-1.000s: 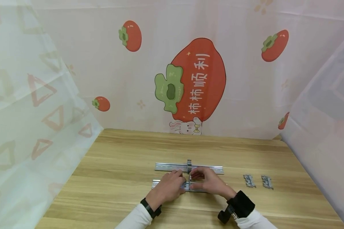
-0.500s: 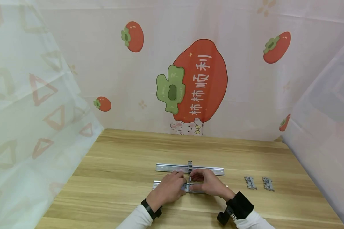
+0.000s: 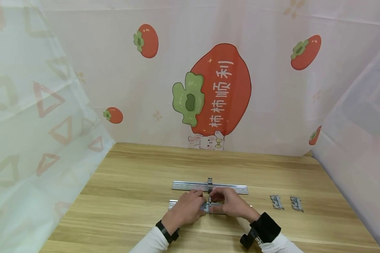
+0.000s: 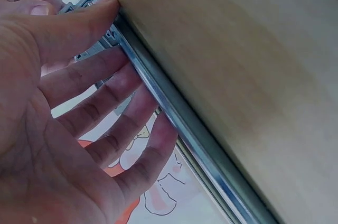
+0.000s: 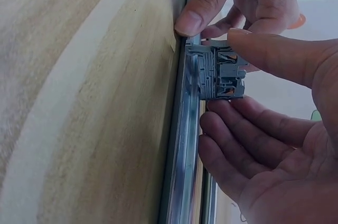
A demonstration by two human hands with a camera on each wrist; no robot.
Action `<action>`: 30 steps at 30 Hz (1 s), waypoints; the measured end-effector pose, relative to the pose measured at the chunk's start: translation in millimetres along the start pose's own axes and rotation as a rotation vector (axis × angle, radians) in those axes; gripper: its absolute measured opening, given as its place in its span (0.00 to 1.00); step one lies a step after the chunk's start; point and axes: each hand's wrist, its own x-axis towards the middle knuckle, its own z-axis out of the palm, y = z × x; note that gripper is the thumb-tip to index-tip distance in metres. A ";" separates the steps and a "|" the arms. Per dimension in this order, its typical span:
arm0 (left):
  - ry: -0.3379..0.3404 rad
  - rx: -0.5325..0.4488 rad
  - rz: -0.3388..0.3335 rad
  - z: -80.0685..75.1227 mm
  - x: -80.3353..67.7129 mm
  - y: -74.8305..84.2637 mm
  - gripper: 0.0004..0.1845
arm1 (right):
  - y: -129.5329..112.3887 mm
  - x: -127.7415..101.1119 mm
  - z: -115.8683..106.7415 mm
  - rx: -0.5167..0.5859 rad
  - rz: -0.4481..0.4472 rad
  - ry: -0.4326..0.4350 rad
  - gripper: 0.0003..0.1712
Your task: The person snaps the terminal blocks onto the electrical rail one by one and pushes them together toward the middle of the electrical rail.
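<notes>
Two metal rails lie across the wooden table [image 3: 130, 182]. My left hand [image 3: 198, 201] holds the near rail [image 3: 172, 203], thumb [image 5: 205, 8] on its front edge and fingers [image 4: 124, 121] along its far side. My right hand [image 3: 216, 202] pinches a grey terminal block [image 5: 221, 73] that sits on this rail [image 5: 182, 145], with the thumb [image 5: 282, 55] on one side and the fingers [image 5: 237, 134] on the other. The far rail [image 3: 231, 189] carries another grey block [image 3: 210, 183] near its middle.
Two loose grey blocks [image 3: 276, 202] [image 3: 295, 203] lie on the table to the right of my hands. Printed fabric sheets wall the table at the back [image 3: 209, 88], left and right. Bare wood shows to the left and near the front edge.
Both hands stay at the near rail. The right hand's fingers have settled slightly lower over the block, and the view has shifted a little.
</notes>
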 end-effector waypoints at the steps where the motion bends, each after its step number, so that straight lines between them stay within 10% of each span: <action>1: -0.001 0.001 -0.001 -0.1 -0.1 0.2 0.16 | -0.1 -0.4 0.0 0.001 -0.004 -0.001 0.24; 30: -0.007 -0.034 -0.016 3.5 0.2 -0.7 0.13 | 2.8 -5.4 11.1 -0.118 -0.035 0.094 0.24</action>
